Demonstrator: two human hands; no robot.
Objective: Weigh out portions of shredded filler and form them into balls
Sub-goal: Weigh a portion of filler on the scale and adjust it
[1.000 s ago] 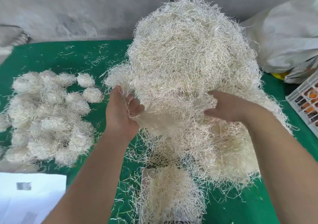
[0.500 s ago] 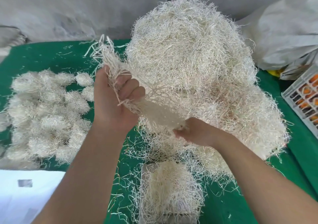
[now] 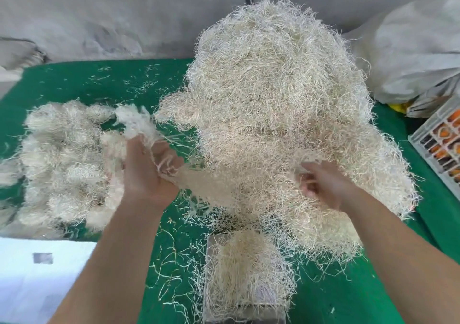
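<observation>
**Many balls made, a large heap of filler still to portion**

A good share of the work looks done: a cluster of finished balls [image 3: 67,159] lies at the left of the frame on the green bench [image 3: 74,82], pressed close together, too many and too tangled to count. Much remains, judging by the big heap of shredded filler [image 3: 278,104] that fills the centre and upper middle of the frame. At the bottom centre a portion [image 3: 249,271] sits on the scale [image 3: 211,244], whose display is not in view, so whether its weight is right cannot be told.

The left hand [image 3: 149,171], left of centre, has its fingers curled round a tuft of filler [image 3: 134,121] that sticks up above the fist, with strands running across to the heap. The right hand [image 3: 321,186], right of centre, is buried at the heap's lower edge with fingers curled into the strands; it appears to pinch some, though blur hides the exact hold.

The filler is pale straw-coloured, thin and wiry, springy and heavily tangled. Loose strands litter the bench around the scale and behind the heap.
</observation>
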